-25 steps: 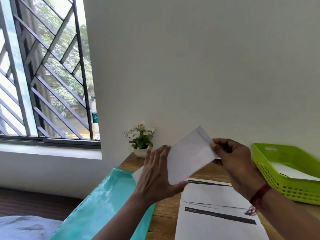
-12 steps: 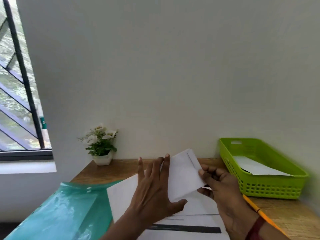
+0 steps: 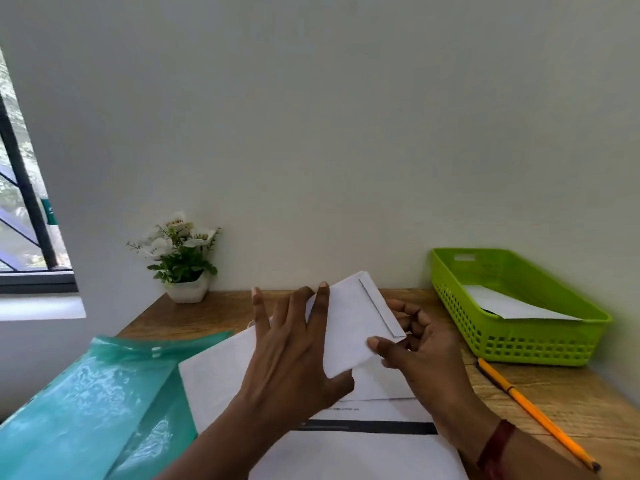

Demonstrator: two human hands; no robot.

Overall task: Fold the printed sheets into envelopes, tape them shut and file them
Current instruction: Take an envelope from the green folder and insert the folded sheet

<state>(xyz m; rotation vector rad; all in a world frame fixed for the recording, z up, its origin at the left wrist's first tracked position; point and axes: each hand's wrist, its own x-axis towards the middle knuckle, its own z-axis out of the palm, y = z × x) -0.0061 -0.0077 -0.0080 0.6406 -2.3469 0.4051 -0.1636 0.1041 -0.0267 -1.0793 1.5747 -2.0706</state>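
Printed sheets point(image 3: 363, 455) are lying overlapped on the wooden desk point(image 3: 571, 400), their left edge touching a teal plastic folder point(image 3: 97, 410). At the right, a green basket point(image 3: 519, 344) is holding one white sheet point(image 3: 512, 306). The left hand point(image 3: 291, 358) is pressing straight, spread fingers against a white envelope point(image 3: 349, 323), which is hanging tilted just above the sheets. The right hand point(image 3: 426, 351) is pinching the envelope's right edge, thumb in front and fingers curled behind. An orange pencil point(image 3: 533, 410) is lying beside the basket.
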